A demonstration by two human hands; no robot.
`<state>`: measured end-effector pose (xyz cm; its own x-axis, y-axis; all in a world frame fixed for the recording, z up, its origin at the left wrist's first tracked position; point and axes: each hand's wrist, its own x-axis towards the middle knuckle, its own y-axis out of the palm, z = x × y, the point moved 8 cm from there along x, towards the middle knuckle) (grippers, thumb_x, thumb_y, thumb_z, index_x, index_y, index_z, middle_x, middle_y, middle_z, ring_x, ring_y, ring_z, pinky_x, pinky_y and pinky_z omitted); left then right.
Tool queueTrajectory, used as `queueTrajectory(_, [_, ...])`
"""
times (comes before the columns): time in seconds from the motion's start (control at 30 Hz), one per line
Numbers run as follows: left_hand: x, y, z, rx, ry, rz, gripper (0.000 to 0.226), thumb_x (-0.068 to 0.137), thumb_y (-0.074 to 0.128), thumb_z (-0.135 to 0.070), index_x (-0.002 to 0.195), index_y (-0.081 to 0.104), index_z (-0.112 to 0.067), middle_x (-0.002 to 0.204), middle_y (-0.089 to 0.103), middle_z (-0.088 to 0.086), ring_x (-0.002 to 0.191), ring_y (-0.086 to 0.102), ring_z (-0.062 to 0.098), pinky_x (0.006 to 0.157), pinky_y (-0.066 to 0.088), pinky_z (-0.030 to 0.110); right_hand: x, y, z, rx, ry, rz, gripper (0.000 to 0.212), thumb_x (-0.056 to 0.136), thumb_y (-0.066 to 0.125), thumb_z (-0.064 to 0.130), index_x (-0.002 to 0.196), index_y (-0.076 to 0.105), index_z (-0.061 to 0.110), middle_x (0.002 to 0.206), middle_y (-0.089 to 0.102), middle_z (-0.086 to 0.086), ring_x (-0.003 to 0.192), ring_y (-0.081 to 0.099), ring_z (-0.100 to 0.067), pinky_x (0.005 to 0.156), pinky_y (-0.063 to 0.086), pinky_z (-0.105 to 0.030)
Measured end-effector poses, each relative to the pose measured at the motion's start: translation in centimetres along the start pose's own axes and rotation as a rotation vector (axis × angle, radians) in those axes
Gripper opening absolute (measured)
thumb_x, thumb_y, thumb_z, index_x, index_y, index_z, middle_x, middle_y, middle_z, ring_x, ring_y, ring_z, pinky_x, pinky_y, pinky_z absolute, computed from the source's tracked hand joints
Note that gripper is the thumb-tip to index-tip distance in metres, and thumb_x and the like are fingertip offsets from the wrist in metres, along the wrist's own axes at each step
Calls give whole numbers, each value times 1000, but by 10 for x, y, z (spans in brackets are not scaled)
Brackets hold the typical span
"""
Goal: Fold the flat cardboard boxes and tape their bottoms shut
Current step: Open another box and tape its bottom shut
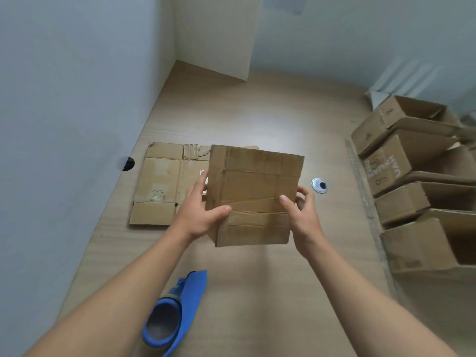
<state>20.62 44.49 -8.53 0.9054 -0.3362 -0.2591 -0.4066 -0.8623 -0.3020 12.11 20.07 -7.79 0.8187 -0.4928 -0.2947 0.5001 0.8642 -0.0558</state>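
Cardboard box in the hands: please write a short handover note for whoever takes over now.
Left hand grips the held box at its left edge, right hand at its right edge; the box is off the table. Whether its bottom is taped, I cannot tell.
One flat box lies on the table near the left wall; the blue tape dispenser lies nearer the person, untouched.
Done: folded boxes stacked at the right.
Left: finish the held box, then fold and tape the flat box.

Silver grommet (319,185) on wood desk (257,112); black hole (128,164) L edge.
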Motion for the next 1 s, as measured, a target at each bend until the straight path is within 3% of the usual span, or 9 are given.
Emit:
queueTrajectory(0.07, [-25, 18, -12, 33, 88, 76, 109, 74, 84, -32, 152, 9, -53, 138, 43, -10, 120, 50, 3, 92, 40, 19, -23, -22, 6, 53, -24, 26, 37, 92, 68, 27, 121, 47, 39, 124, 62, -3, 106, 64, -17, 82, 52, -33])
queueTrajectory(0.17, [-65, 37, -20, 82, 171, 110, 118, 71, 82, -29, 139, -4, -72, 134, 39, -25, 121, 45, -12, 87, 39, 4, -61, -55, 6, -10, -62, 104, 58, 90, 67, 33, 136, 39, 55, 129, 61, 6, 117, 62, -12, 92, 52, -37])
queueTrajectory(0.23, [-91, 48, -21, 152, 199, 117, 120, 74, 81, -23, 135, -7, -77, 139, 37, -25, 119, 44, -17, 89, 37, 0, -88, -73, 2, -81, -103, 194, 58, 97, 62, 23, 143, 37, 47, 129, 61, 11, 115, 63, -10, 95, 53, -37])
queueTrajectory(0.4, [-157, 87, -12, 182, 206, 121, 97, 72, 69, -41, 141, 8, -71, 148, 35, -15, 133, 39, -1, 101, 46, 23, -145, -114, -24, -166, -127, 280, 58, 97, 61, 12, 142, 43, 44, 128, 65, 15, 114, 63, -7, 91, 50, -21])
queueTrajectory(0.57, [-206, 106, -3, 78, 206, 12, 72, 72, 70, -57, 134, 33, -67, 143, 46, -18, 132, 43, -4, 97, 46, 21, -184, -141, -43, -264, -229, 261, 33, 93, 65, 37, 115, 59, 61, 136, 56, 5, 122, 55, -1, 86, 46, -10])
queueTrajectory(0.67, [-228, 107, 5, 1, 145, -35, 70, 68, 73, -57, 133, 46, -57, 140, 49, -22, 130, 46, -5, 95, 48, 20, -195, -144, -46, -285, -283, 296, 25, 87, 61, 50, 111, 63, 56, 139, 46, 15, 125, 47, 7, 88, 44, -9])
queueTrajectory(0.77, [-240, 108, 6, -63, 75, -85, 68, 70, 79, -52, 131, 52, -41, 136, 56, -17, 122, 52, -7, 85, 51, 13, -197, -144, -51, -244, -276, 298, 24, 94, 66, 28, 106, 67, 49, 137, 46, 21, 128, 43, 11, 89, 44, -8])
queueTrajectory(0.9, [-240, 101, -8, 100, 46, -229, 57, 82, 76, -46, 132, 50, -36, 127, 57, -17, 108, 58, -6, 89, 54, 25, -191, -141, -49, -244, -246, 208, 34, 92, 66, 35, 117, 58, 57, 127, 54, 19, 118, 53, 1, 84, 49, -15])
queueTrajectory(1.0, [-229, 102, -13, 114, -8, -253, 97, 84, 78, -31, 156, 12, -37, 131, 46, -10, 103, 55, 3, 88, 46, 27, -184, -135, -46, -318, -191, 214, 69, 93, 67, 34, 145, 29, 55, 126, 48, 17, 113, 52, 1, 86, 46, -17])
